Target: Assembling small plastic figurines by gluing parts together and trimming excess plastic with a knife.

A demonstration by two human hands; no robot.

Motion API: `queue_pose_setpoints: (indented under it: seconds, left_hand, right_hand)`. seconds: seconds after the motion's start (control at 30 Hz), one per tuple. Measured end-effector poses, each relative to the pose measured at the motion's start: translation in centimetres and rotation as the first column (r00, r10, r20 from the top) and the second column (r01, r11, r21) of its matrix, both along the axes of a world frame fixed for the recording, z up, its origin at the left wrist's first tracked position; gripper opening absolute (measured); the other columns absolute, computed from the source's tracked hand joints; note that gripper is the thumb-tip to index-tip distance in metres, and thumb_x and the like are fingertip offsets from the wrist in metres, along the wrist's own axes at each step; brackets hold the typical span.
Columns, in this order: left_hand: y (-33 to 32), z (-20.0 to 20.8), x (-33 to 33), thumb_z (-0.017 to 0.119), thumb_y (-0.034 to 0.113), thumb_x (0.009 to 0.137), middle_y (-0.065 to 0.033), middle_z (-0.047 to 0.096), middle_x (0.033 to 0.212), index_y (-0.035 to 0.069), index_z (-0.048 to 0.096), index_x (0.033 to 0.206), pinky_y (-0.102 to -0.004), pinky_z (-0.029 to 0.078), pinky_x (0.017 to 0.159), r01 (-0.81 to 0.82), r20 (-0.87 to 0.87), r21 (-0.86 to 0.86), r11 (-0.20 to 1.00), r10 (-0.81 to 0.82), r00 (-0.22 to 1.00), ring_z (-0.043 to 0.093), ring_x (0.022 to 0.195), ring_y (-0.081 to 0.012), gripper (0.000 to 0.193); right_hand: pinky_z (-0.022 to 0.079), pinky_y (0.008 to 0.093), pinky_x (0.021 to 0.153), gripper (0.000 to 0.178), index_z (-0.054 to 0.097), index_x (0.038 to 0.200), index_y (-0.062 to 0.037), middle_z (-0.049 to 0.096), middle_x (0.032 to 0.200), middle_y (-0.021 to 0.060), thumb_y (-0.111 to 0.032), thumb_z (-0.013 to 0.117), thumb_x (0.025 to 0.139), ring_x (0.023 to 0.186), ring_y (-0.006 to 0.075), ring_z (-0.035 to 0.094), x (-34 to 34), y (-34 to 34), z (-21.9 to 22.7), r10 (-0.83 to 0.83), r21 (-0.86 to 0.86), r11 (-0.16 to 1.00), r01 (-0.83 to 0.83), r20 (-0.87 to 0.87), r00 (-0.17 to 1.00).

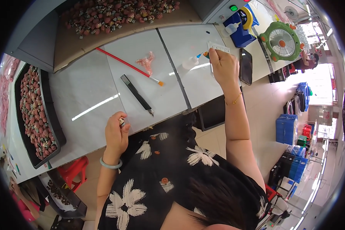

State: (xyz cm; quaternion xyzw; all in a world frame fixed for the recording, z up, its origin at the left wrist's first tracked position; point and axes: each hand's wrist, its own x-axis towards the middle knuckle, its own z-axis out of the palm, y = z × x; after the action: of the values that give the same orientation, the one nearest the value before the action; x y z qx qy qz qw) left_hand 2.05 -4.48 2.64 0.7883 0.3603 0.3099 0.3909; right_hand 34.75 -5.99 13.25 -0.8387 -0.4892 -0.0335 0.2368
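At the table's near edge, my left hand (117,134) is closed, with a small pale-and-dark piece (122,122) between thumb and fingers. My right hand (224,69) reaches to the far right, its fingers bent round a small orange-and-green piece (206,55) that shows only in part. Just left of that piece stands a small white squeeze bottle (190,63) with a blue nozzle. A white card (219,47) lies partly under my right hand. Between my hands are a black pen-like tool (136,94), a red-handled brush (128,65) and a crumpled pink scrap (146,62).
A black tray (60,132) of small pink-and-dark pieces stands at the left. Many similar pieces lie on a brown board (120,36) inside a grey housing (34,38) at the back. A phone (246,66), blue tape dispenser (239,36) and green fan (280,41) are on the right.
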Motion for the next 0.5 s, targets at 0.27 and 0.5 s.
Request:
queue_pose_setpoints:
  seconds: [0.27, 0.5]
  left_hand:
    - [-0.01, -0.23, -0.15, 0.046, 0.029, 0.089, -0.0118, 0.051, 0.085, -0.001, 0.047, 0.1, -0.0307, 0.039, 0.061, 0.008, -0.014, -0.003, 1.0, -0.008, 1.0, 0.045, 0.066, -0.0223, 0.032]
    - [0.0, -0.53, -0.2, 0.046, 0.029, 0.089, -0.0116, 0.051, 0.085, -0.001, 0.047, 0.1, -0.0309, 0.039, 0.061, 0.012, -0.017, 0.013, 1.0, -0.012, 1.0, 0.045, 0.067, -0.0228, 0.032]
  right_hand:
    - [0.04, 0.0351, 0.049, 0.037, 0.066, 0.07, -0.0064, 0.051, 0.05, 0.0124, -0.036, 0.047, 0.083, 0.05, 0.0288, 0.051, -0.18, 0.24, -0.17, -0.057, -0.079, 0.996, 0.051, -0.075, 0.996]
    - [0.041, 0.0352, 0.051, 0.037, 0.066, 0.07, -0.0065, 0.051, 0.05, 0.0121, -0.035, 0.046, 0.082, 0.051, 0.0289, 0.051, 0.04, 0.13, -0.72, -0.01, -0.027, 1.0, 0.009, -0.031, 0.999]
